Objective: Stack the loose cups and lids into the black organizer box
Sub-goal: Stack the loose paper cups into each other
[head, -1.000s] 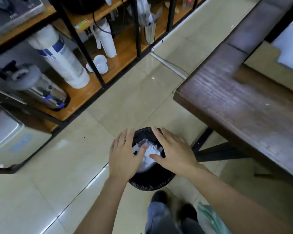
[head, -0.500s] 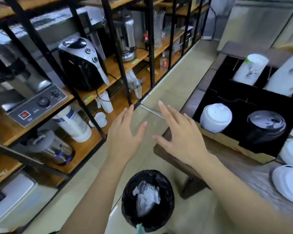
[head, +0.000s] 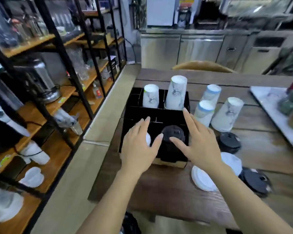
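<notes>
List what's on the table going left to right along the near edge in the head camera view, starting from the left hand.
left hand → stack of black lids in the organizer → right hand → white lids → black lid

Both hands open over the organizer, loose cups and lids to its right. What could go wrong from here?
1. The loose cup stacks stand upside down close together beside the black organizer box; reaching with the right hand might topple them.
2. The white lids overlap near the table edge and the right forearm might sweep them off.
</notes>
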Demonstrator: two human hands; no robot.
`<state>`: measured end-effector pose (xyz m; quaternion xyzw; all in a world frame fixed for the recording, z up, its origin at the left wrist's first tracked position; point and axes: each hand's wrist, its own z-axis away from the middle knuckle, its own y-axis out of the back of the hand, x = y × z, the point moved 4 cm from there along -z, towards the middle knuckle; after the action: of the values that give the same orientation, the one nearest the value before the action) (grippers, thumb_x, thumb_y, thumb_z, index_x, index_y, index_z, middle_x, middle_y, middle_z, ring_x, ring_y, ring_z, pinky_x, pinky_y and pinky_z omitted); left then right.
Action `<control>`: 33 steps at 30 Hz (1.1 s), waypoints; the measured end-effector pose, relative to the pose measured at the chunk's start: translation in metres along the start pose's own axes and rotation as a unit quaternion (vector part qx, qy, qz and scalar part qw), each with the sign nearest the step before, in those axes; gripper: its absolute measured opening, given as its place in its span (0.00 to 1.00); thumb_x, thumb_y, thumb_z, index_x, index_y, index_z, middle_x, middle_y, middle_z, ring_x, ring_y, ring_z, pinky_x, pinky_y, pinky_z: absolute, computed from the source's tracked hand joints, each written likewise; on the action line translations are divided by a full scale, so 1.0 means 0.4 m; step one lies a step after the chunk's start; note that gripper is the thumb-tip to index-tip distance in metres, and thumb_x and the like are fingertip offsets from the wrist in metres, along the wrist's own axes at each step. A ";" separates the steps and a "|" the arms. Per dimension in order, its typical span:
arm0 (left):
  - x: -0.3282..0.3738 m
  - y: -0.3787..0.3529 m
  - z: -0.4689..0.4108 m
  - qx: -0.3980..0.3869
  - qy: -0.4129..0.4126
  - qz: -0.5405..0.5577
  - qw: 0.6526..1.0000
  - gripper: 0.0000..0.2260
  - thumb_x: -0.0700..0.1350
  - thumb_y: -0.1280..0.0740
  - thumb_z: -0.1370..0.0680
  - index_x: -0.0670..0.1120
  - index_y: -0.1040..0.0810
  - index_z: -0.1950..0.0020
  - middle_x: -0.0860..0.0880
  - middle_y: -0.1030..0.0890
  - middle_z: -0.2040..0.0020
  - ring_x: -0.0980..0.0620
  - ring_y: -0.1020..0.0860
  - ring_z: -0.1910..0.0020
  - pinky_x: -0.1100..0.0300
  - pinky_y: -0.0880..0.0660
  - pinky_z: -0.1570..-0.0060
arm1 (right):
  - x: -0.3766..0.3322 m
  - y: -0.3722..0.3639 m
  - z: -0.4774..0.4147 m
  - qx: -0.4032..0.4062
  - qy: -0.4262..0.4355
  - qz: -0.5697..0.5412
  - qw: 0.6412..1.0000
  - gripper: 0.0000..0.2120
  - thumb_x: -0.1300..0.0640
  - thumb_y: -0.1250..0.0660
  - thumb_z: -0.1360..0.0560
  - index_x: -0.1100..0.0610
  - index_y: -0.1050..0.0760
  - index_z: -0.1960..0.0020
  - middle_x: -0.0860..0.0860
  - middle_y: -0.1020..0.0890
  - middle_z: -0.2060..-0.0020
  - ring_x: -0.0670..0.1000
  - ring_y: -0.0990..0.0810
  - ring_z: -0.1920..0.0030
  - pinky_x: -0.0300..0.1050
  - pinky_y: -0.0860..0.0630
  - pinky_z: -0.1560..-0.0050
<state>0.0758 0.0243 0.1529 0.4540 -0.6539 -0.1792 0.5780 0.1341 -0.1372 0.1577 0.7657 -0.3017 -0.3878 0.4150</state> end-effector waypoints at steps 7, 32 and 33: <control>0.200 -0.218 -0.114 -0.069 -0.078 -0.011 0.995 0.35 0.67 0.51 0.28 0.53 0.40 0.25 0.51 0.35 0.25 0.53 0.39 0.26 0.56 0.41 0.28 | 0.279 0.087 -0.037 0.047 -0.085 0.005 0.995 0.40 0.34 0.43 0.31 0.51 0.47 0.24 0.53 0.27 0.33 0.57 0.25 0.37 0.56 0.28 0.44; 0.481 -0.675 -0.458 -0.302 -0.017 0.102 0.948 0.42 0.39 0.32 0.27 0.55 0.57 0.24 0.51 0.51 0.23 0.50 0.47 0.24 0.53 0.41 0.28 | 0.796 -0.010 -0.253 -0.119 -0.216 -0.242 0.938 0.47 0.49 0.28 0.30 0.51 0.58 0.24 0.51 0.43 0.25 0.51 0.39 0.27 0.48 0.37 0.31; 0.479 -0.684 -0.460 -0.318 -0.015 0.105 0.942 0.42 0.37 0.33 0.28 0.55 0.57 0.24 0.51 0.50 0.23 0.50 0.47 0.24 0.53 0.42 0.27 | 0.800 -0.023 -0.257 -0.127 -0.216 -0.257 0.933 0.48 0.49 0.27 0.31 0.51 0.57 0.24 0.50 0.42 0.25 0.51 0.39 0.27 0.48 0.38 0.30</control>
<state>0.3659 -0.2188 0.1080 0.1722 -0.6157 -0.3229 0.6979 0.3878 -0.3423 0.0763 0.6556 -0.1253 -0.6725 0.3196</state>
